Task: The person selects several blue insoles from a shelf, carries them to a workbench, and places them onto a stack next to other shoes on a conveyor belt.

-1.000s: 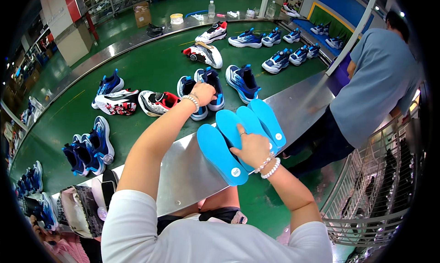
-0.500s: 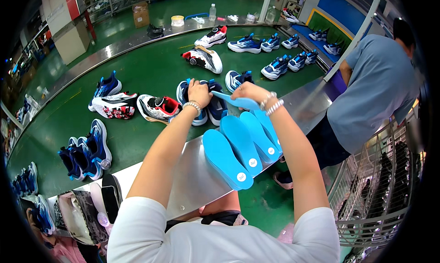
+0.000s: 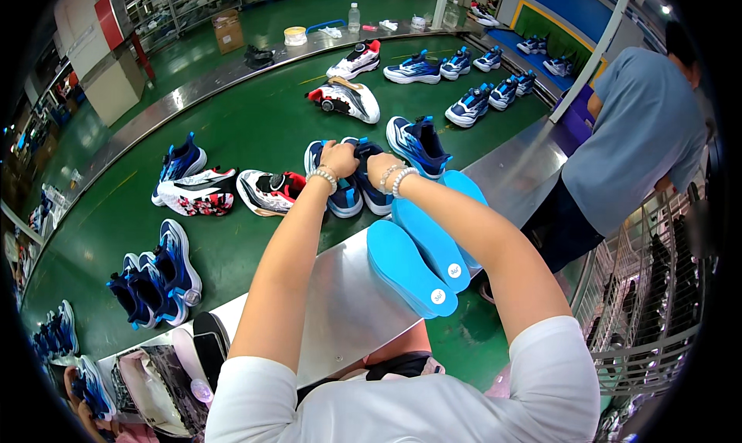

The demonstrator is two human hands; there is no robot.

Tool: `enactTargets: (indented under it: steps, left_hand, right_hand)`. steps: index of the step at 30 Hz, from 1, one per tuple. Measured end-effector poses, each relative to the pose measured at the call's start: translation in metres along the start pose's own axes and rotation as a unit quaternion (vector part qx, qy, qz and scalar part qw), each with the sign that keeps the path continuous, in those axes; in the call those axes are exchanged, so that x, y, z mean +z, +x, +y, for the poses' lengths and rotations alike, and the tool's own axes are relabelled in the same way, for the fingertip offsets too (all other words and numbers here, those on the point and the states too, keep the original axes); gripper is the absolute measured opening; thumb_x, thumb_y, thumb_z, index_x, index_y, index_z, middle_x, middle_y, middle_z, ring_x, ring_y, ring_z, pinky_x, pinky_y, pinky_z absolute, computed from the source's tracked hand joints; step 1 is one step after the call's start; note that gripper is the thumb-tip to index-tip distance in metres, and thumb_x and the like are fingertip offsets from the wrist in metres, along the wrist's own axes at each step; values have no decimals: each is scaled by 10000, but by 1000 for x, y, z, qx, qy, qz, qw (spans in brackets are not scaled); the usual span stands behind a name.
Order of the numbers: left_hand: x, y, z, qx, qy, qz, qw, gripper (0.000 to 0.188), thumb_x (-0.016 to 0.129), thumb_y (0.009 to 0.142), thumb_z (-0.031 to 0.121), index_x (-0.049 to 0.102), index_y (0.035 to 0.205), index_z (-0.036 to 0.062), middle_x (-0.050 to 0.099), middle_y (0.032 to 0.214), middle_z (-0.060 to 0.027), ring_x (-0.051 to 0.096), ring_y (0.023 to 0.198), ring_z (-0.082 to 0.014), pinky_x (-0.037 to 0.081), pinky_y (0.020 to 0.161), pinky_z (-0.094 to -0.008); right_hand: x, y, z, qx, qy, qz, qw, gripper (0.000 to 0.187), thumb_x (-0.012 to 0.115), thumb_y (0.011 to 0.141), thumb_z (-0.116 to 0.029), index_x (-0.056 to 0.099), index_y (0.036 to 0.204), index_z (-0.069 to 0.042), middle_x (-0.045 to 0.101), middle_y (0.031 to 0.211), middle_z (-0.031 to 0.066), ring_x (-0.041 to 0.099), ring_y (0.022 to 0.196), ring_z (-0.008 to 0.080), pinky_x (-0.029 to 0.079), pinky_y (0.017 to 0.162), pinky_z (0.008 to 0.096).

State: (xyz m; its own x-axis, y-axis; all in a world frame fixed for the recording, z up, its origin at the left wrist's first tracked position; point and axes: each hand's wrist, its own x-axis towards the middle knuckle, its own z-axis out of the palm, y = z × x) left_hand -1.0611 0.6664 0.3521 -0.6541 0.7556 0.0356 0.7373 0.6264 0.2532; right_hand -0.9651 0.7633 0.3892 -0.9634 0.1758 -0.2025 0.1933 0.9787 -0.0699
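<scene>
Right hand (image 3: 380,165) has been moved off the blue insoles (image 3: 421,246), now left flat on the desk (image 3: 348,304). Both hands, left hand (image 3: 338,159) too, are clenched on the blue shoe (image 3: 363,184) on the green belt (image 3: 255,134); an insole appears fitted in.

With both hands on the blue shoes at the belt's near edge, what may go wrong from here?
1. The blue insoles lie loosely fanned on the metal ledge, right under the right forearm; a pull back may sweep them off.
2. The left hand and right hand work the pair of blue shoes close to the red and white shoe, which they might knock aside.
</scene>
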Motion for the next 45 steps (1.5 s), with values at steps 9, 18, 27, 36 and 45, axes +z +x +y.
enactTargets:
  steps: [9,18,27,36,45]
  left_hand:
    - [10,-5,5,24,-17,32,999,262,509,686,192,604,846,7,608,831,-173,565,852,-285,277,952,-404]
    - [20,-11,11,26,13,111,993,246,501,707,168,600,864,7,612,774,-160,580,799,-276,302,916,-408]
    - [-9,-34,57,69,-56,290,953,320,572,705,130,488,983,-2,548,894,-171,486,958,-312,369,827,-381]
    - [51,50,30,30,97,-336,937,306,581,692,261,626,890,32,593,952,-184,575,907,-290,461,750,-347]
    - [71,63,-6,198,106,-357,907,237,580,701,208,623,821,8,612,818,-167,580,708,-263,444,631,-333]
  right_hand:
    - [53,49,5,-41,-39,37,998,203,568,730,-146,634,904,-66,614,940,127,608,819,240,494,701,344]
    - [64,66,17,-82,-5,-10,997,247,471,777,-196,624,898,-46,605,939,160,594,850,280,471,726,368]
    - [-15,-56,32,-88,73,42,993,189,466,731,-122,619,783,-24,608,808,194,594,762,320,470,686,406]
    - [3,-59,62,-170,155,46,972,242,510,727,-183,610,919,-75,614,831,155,584,791,302,458,716,389]
    - [24,-57,50,-157,34,141,977,112,593,669,-181,604,712,-78,605,672,132,600,680,291,459,667,383]
